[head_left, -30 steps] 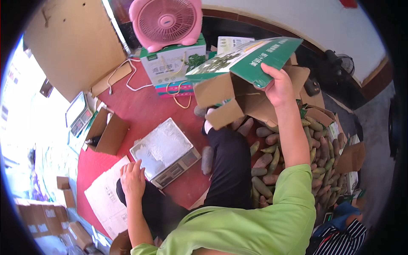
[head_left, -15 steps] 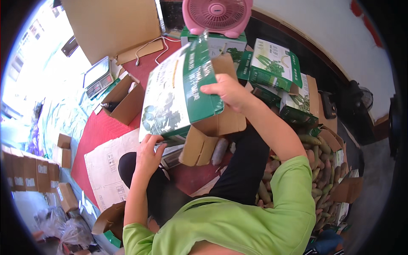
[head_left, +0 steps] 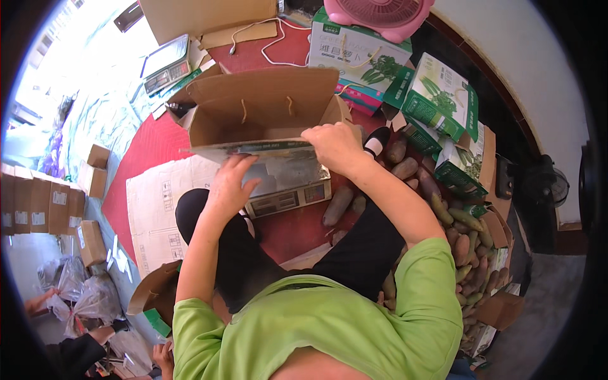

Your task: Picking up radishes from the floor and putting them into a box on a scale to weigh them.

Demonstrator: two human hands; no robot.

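An open-topped cardboard box [head_left: 263,132] stands in front of me, its brown inside facing up and two cord handles showing against the far wall. My right hand [head_left: 337,147] grips the near rim by the right corner, fingers folded over the edge. Against the box's near side rests my left hand [head_left: 233,187], fingers stretched out and thumb apart. Just below the box, between my knees, is a low silver-topped thing with a dark panel [head_left: 288,199]; the box partly hides it. A long radish-like root [head_left: 339,206] lies to its right.
A pile of green and reddish roots [head_left: 472,253] is at my right. Green-and-white cartons [head_left: 440,101] and a pink fan [head_left: 383,16] stand behind. A scale [head_left: 168,66] is far left; flat cardboard [head_left: 164,212] lies left. Another person's hand [head_left: 41,301] touches plastic bags [head_left: 76,285].
The box has been lowered and turned so its opening faces up. My right hand has shifted to the near rim, and my left hand has moved slightly up along the side.
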